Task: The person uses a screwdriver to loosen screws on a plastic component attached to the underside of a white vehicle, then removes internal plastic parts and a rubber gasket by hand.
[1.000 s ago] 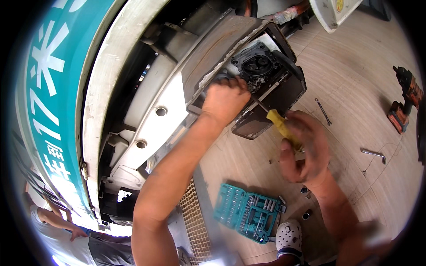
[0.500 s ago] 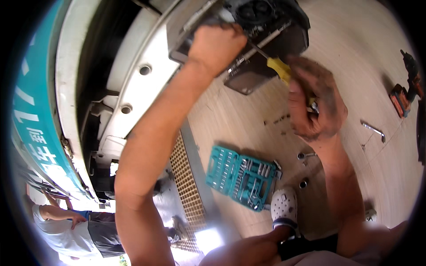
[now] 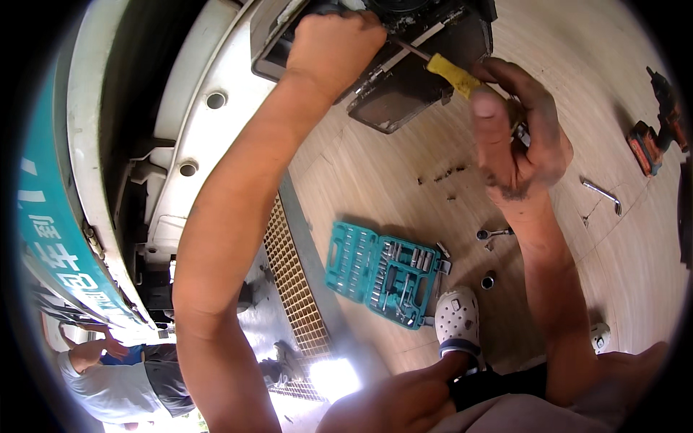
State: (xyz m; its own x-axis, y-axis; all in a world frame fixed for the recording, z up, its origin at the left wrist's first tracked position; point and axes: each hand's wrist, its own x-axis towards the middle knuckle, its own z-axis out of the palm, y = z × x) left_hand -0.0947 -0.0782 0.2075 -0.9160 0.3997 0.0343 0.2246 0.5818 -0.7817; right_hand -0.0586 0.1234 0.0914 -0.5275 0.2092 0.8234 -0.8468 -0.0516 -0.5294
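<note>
Screwdriver [image 3: 451, 72] nearer housing edge [image 3: 404, 108]

Two bare hands are up at the work, the left hand [image 3: 333, 50] and the right hand [image 3: 516, 137]. One yellow-handled screwdriver [image 3: 451, 73] is in view, and one black housing [image 3: 426, 50] on the vehicle. One open teal socket set case [image 3: 382, 274] lies on the floor, with one bent metal wrench [image 3: 603, 195], one red power drill [image 3: 653, 137] and two loose sockets [image 3: 489, 279]. One white clog [image 3: 457, 321] shows. One other person [image 3: 108, 382] crouches below
</note>
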